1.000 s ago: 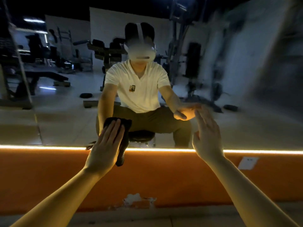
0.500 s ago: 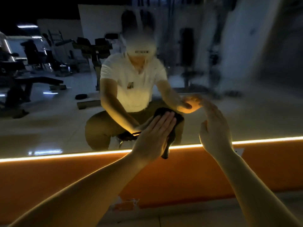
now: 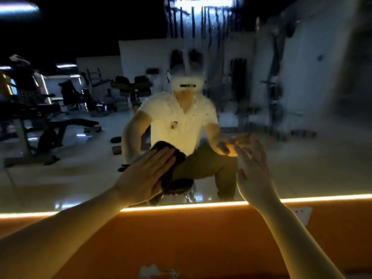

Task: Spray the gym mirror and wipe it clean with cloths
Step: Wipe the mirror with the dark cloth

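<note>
Left hand [image 3: 145, 176] grip flat, straight fingers pressing dark cloth [image 3: 178, 157] on mirror [image 3: 80, 178], cloth hanging 12-to-6; right hand [image 3: 253, 170] fingers spread, empty, at 3 o'clock; wet streaks [image 3: 201, 27] at 12 o'clock.

Legible text: none. Badge [image 3: 174, 125] on white shirt [image 3: 167, 115] reflected in mirror [image 3: 70, 178], white plate [image 3: 302, 215] on orange wall [image 3: 201, 238]: blurred, unreadable.
</note>
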Action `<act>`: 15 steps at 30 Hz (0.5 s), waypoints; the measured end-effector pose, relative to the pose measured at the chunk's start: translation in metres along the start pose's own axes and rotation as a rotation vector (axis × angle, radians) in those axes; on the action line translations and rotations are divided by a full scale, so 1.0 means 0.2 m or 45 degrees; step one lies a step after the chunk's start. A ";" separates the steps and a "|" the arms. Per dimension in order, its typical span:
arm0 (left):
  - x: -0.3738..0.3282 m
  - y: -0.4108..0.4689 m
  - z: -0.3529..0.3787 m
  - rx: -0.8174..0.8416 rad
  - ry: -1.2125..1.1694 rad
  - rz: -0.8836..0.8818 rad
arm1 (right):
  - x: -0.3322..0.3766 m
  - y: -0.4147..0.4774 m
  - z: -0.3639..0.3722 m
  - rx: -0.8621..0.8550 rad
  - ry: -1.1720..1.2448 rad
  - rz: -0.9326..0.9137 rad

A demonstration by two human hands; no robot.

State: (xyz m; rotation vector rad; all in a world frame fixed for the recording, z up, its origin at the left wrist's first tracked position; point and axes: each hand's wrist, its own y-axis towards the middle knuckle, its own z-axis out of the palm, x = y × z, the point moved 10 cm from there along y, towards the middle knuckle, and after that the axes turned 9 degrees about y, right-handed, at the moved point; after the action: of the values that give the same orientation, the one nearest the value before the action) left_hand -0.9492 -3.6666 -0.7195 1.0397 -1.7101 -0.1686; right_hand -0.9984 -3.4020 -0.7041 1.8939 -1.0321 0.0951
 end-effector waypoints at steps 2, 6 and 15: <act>0.20 -0.08 -0.02 0.012 0.052 -0.113 | -0.01 -0.01 0.04 0.039 0.003 0.027; 0.37 0.01 -0.07 -0.045 -0.051 -0.503 | -0.02 -0.02 0.02 0.031 -0.011 0.014; -0.26 0.62 -0.11 -0.176 -0.213 -0.422 | -0.04 -0.01 -0.03 0.091 0.193 -0.002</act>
State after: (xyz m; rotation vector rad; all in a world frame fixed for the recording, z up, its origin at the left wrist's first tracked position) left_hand -0.9970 -3.5466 -0.6771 1.2262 -1.6364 -0.5928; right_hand -1.0006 -3.3915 -0.7048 1.9199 -0.9346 0.2740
